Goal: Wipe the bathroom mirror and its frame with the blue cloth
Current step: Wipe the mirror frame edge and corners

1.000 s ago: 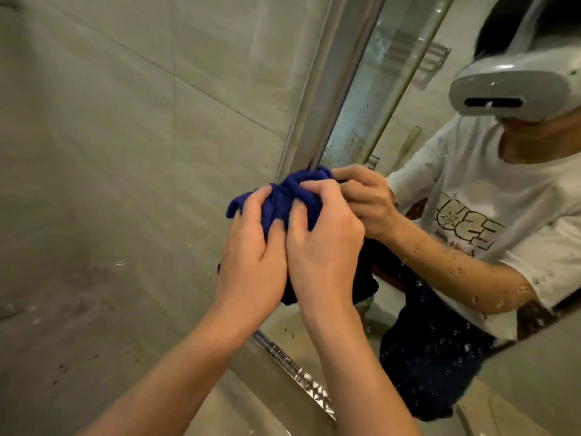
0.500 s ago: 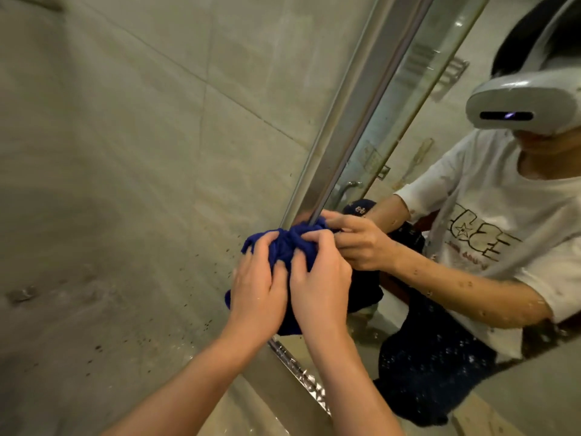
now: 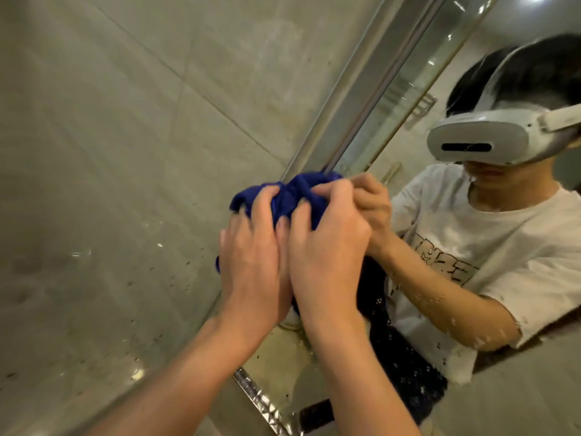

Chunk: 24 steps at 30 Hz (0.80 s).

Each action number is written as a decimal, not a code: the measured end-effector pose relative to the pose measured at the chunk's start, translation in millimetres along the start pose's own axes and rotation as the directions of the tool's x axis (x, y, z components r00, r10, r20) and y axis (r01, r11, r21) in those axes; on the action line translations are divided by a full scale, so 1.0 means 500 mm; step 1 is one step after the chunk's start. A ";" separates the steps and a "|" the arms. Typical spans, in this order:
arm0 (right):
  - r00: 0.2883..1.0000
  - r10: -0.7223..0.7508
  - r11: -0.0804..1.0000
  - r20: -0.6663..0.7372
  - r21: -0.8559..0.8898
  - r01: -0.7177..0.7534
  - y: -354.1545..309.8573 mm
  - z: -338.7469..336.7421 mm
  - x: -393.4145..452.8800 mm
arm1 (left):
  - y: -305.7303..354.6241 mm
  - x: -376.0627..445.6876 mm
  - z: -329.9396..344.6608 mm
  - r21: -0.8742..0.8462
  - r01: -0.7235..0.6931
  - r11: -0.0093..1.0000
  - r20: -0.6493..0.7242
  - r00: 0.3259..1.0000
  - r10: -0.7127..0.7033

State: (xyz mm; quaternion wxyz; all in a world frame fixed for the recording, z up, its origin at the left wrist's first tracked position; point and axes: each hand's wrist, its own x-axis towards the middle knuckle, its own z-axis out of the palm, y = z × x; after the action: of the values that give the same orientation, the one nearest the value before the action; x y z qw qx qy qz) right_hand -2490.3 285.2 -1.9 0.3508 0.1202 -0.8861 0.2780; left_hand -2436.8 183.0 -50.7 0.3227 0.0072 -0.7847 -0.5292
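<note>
Blue cloth point(image 3: 290, 196) sits bunched against the metal frame point(image 3: 352, 99); my left hand point(image 3: 251, 262) and right hand point(image 3: 327, 256) both clutch it, hiding the mirror point(image 3: 408, 99) edge, speckled tile wall point(image 3: 110, 152) left.

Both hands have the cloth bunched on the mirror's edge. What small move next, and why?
Probably slide the blue cloth up along the metal frame, keeping both hands pressing. The left hand and right hand hold it bunched on the frame's lower stretch, the long strip above is not under the cloth, and specks dot the mirror beside it.
</note>
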 end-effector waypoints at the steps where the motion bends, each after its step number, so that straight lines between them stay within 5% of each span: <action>1: 0.999 0.041 0.998 -0.014 -0.037 -0.041 -0.029 0.003 -0.034 | -0.022 -0.013 0.004 0.027 0.018 0.999 0.019 1.000 -0.019; 6: 0.991 0.136 0.991 -0.006 -0.009 -0.136 -0.119 0.040 -0.146 | -0.069 -0.047 -0.009 0.030 0.037 0.999 0.124 0.992 -0.040; 11: 0.945 0.214 0.972 0.248 0.040 -0.231 -0.068 0.016 -0.087 | -0.033 -0.032 -0.037 -0.156 0.153 0.976 0.105 0.985 -0.138; 15: 0.995 0.100 0.995 -0.016 0.031 -0.099 -0.132 -0.052 -0.022 | 0.066 0.039 -0.060 -0.146 0.095 0.985 0.027 0.995 -0.092; 24: 0.981 -0.103 0.995 -0.167 -0.011 0.103 -0.227 -0.210 0.136 | 0.256 0.154 -0.088 -0.164 -0.146 0.976 -0.123 0.984 0.126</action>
State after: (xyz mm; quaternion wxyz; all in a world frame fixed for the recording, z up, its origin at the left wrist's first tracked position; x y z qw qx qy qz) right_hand -2435.1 251.6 154.2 0.4381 0.1417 -0.8464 0.2676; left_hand -2432.7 175.8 104.8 0.4013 -0.0449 -0.7152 -0.5705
